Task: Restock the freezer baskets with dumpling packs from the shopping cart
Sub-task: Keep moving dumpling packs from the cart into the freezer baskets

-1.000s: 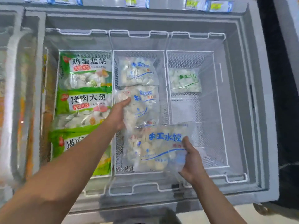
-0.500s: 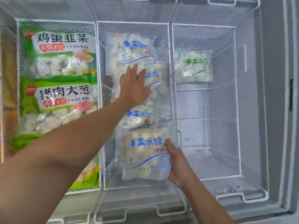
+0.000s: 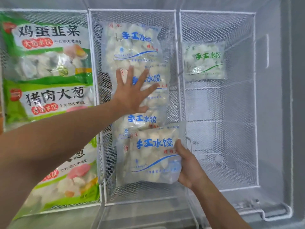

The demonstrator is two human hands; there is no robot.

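Observation:
The middle wire basket [image 3: 177, 100] holds a row of clear dumpling packs with blue lettering. My right hand [image 3: 187, 164] grips the nearest blue-lettered pack [image 3: 151, 156] by its right edge, at the basket's near end. It overlaps the pack behind it [image 3: 140, 123]. My left hand [image 3: 132, 91] lies flat, fingers spread, on the second pack from the far end [image 3: 158, 90]. The farthest pack [image 3: 130, 45] lies flat beyond my fingertips.
The left basket [image 3: 88, 47] is filled with large green dumpling bags [image 3: 46, 45]. The right basket [image 3: 254, 104] holds one green-lettered pack [image 3: 204, 61] at its far end. The grey freezer wall [image 3: 280, 96] runs along the right.
The view has come closer to the baskets. My left hand's fingers have spread wider on its pack. My right hand still holds the near pack, which sits lower in the basket.

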